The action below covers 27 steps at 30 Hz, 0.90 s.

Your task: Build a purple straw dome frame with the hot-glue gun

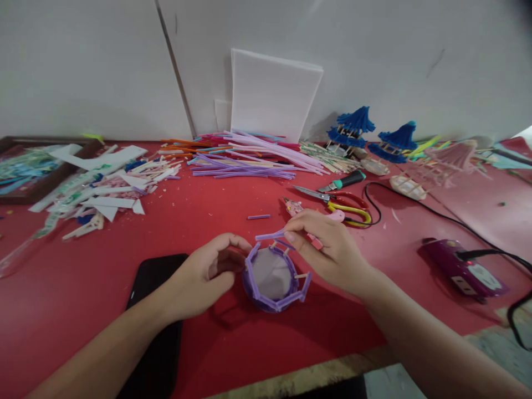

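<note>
A small purple frame (266,301) sits on a red counter (220,360), near its front edge. The right hand (332,249) pinches a purple strip (269,237) over its far side; the left hand (210,274), thumb and fingers apart, curves at its left, contact unclear. Scissors (322,196) lie beyond.

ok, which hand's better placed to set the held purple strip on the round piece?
Likely the right hand: it pinches the purple strip near the far edge of the round piece. The left hand, curled at its left side, shows no strip and seems better placed for steadying.
</note>
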Tool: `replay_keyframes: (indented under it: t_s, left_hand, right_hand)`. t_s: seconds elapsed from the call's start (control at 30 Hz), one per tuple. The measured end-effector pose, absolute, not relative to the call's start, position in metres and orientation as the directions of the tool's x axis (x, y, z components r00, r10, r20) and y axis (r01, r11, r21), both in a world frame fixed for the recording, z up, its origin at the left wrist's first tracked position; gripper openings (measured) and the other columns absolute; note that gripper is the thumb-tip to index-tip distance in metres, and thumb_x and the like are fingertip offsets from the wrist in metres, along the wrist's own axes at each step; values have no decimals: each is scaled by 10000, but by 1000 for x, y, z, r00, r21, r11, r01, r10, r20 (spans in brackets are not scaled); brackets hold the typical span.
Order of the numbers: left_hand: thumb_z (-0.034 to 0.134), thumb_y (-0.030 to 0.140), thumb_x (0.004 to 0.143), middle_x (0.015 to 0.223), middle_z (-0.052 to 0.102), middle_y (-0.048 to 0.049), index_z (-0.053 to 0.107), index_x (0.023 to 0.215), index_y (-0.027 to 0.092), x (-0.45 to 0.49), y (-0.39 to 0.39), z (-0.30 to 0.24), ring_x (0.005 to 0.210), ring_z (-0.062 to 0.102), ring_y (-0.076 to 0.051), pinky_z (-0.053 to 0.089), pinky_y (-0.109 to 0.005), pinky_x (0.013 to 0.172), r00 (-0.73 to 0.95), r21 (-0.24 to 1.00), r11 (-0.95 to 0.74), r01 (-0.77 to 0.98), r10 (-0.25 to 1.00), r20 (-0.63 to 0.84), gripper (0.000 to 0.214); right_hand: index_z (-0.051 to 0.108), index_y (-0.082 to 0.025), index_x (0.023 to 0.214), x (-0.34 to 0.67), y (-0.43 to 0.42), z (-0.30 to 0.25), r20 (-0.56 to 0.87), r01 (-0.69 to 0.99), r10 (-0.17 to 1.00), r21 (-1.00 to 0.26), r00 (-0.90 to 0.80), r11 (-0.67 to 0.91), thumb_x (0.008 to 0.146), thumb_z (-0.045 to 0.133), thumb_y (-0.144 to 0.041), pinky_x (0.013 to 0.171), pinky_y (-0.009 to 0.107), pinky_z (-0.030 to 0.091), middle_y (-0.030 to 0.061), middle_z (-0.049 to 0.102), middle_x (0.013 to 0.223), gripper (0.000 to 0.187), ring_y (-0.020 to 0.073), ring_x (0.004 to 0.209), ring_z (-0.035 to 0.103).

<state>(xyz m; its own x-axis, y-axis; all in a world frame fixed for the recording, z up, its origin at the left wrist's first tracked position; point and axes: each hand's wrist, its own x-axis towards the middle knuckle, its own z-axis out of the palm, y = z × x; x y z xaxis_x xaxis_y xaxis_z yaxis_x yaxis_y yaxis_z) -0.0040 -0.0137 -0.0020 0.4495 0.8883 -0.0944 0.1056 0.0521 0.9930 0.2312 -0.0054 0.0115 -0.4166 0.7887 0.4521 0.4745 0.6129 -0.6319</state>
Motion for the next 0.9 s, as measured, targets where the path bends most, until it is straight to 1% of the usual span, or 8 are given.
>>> replay_keyframes:
  t_s: [0.1, 0.23, 0.3, 0.47, 0.53, 0.73, 0.9]
  left_hand:
    - [548, 86, 648, 833, 705, -42, 652, 842, 207, -5, -11, -3, 783, 665, -173, 533, -292, 714, 364, 994, 60, 92, 927, -90, 251]
    - [593, 216, 754, 702, 646, -8, 661, 775, 207, 0, -9, -2, 635, 598, -149, 493, -254, 592, 269, 985, 25, 169, 961, -70, 72]
    - [594, 249, 779, 694, 632, -4, 657, 765, 206, 5, -9, 1, 626, 582, -146, 479, -248, 584, 248, 979, 0, 206, 967, -52, 78]
    - [585, 284, 788, 712, 619, 2, 629, 774, 206, 15, -7, 5, 664, 580, -153, 469, -252, 603, 188, 976, -14, 217, 982, -28, 90]
    - [592, 301, 787, 722, 616, 1, 627, 781, 205, 15, -5, 5, 671, 578, -156, 464, -254, 603, 183, 975, -11, 222, 983, -31, 102]
    - [593, 310, 795, 671, 594, 12, 630, 748, 206, 14, -1, 7, 602, 543, -138, 442, -233, 543, 244, 971, -7, 237, 968, -53, 120]
    - [617, 310, 775, 671, 592, 15, 623, 757, 203, 14, 0, 6, 593, 543, -128, 444, -223, 537, 256, 982, 20, 189, 964, -69, 108]
  right_hand:
    - [583, -200, 820, 231, -3, 9, 444, 463, 788, -642, -426, 612, 920, 501, -153, 725, 306, 462, 33, 648, 804, 137, 159, 759, 578]
    - [587, -200, 819, 232, 0, 6, 439, 468, 795, -645, -419, 604, 929, 488, -159, 740, 321, 462, 36, 651, 814, 153, 165, 763, 574]
    - [589, -200, 812, 232, 2, 6, 442, 469, 794, -643, -418, 605, 925, 494, -151, 746, 322, 462, 34, 650, 805, 155, 166, 761, 580]
    - [605, -192, 796, 228, 3, 6, 437, 449, 797, -663, -416, 598, 914, 515, -151, 707, 303, 471, 32, 643, 773, 154, 159, 733, 586]
    - [609, -192, 788, 228, 2, 6, 439, 453, 797, -661, -414, 599, 909, 518, -151, 699, 304, 475, 32, 641, 763, 157, 159, 724, 586]
    - [616, -195, 813, 228, 1, 6, 437, 469, 788, -638, -433, 611, 905, 510, -136, 708, 314, 477, 38, 642, 781, 153, 166, 741, 588]
    - [602, -187, 826, 228, 3, 7, 431, 455, 776, -636, -461, 624, 913, 478, -109, 724, 316, 472, 51, 628, 798, 170, 170, 766, 573]
